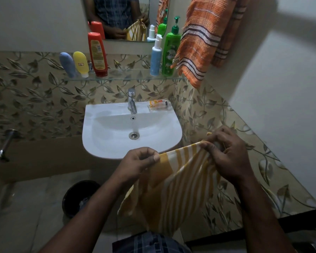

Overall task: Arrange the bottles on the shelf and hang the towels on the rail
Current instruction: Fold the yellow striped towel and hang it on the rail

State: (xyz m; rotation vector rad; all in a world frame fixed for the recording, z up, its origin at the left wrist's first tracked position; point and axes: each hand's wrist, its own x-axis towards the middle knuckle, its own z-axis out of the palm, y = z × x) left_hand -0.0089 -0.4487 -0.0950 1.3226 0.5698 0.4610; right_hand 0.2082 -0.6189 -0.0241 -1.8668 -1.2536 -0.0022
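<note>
A yellow and white striped towel (173,189) hangs in front of me, below the sink. My left hand (137,161) pinches its upper left corner and my right hand (224,152) grips its upper right edge. An orange striped towel (199,39) hangs high on the right wall; its rail is hidden. On the glass shelf (122,78) stand a grey-blue tube (68,64), a yellow tube (81,63) and a red bottle (97,53) at the left. A blue and white pump bottle (155,57) and a green pump bottle (171,50) stand at the right.
A white sink (106,143) with a chrome tap (132,101) sits under the shelf, with a small orange packet (159,104) on its back right corner. A mirror (117,17) hangs above. A dark bin (78,196) stands on the floor at the left. A metal wall tap (6,141) juts out far left.
</note>
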